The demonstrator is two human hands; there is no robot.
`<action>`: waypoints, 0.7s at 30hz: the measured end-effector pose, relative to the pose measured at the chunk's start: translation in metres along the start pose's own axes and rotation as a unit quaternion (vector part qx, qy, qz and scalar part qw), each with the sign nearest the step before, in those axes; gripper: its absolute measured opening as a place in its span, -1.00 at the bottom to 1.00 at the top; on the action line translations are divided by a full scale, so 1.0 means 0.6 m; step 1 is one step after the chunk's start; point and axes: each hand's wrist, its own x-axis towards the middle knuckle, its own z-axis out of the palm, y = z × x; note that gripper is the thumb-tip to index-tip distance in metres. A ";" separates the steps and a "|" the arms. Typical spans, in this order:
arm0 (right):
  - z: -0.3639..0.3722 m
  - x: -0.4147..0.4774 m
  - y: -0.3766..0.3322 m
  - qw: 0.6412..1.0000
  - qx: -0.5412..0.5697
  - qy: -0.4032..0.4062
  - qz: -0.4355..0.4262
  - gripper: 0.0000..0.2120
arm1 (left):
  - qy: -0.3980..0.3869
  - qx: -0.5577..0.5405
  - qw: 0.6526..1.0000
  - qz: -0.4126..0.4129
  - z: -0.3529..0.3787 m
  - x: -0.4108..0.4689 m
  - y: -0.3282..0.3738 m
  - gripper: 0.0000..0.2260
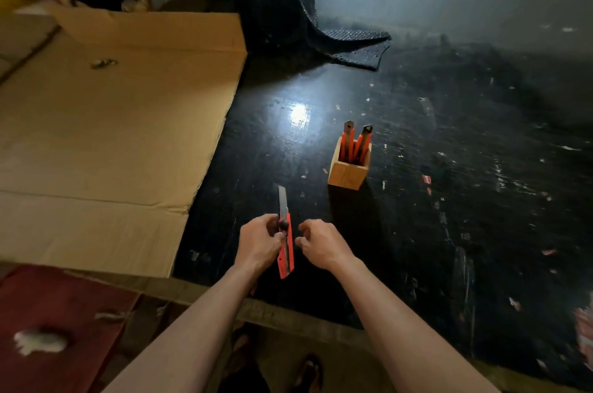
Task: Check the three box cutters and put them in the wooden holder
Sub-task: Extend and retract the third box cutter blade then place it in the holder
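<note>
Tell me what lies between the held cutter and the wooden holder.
Nothing visible: bare dark tabletop separates the cutter in the left hand from the wooden holder. Its blade is extended.

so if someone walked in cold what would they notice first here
Most likely the red cutter near the bottom centre, gripped in the left hand with its blade pushed out and pointing away; the right hand hovers just beside it, empty. Next, the wooden holder standing on the dark table a little beyond the hands, with two more red cutters already upright in it.
</note>
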 end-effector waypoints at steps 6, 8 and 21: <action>0.051 -0.011 -0.001 0.998 0.062 -0.003 0.016 -0.85 | -0.001 -0.024 0.999 -0.033 0.021 -0.017 -0.016 -0.76; 0.058 -0.016 0.000 0.996 0.091 0.006 0.019 -0.84 | -0.005 -0.049 0.997 -0.054 0.026 -0.018 -0.020 -0.73; -0.015 -0.052 0.020 0.951 0.305 0.057 -0.004 -0.71 | -0.049 -0.232 0.971 -0.029 0.005 -0.012 0.021 -0.57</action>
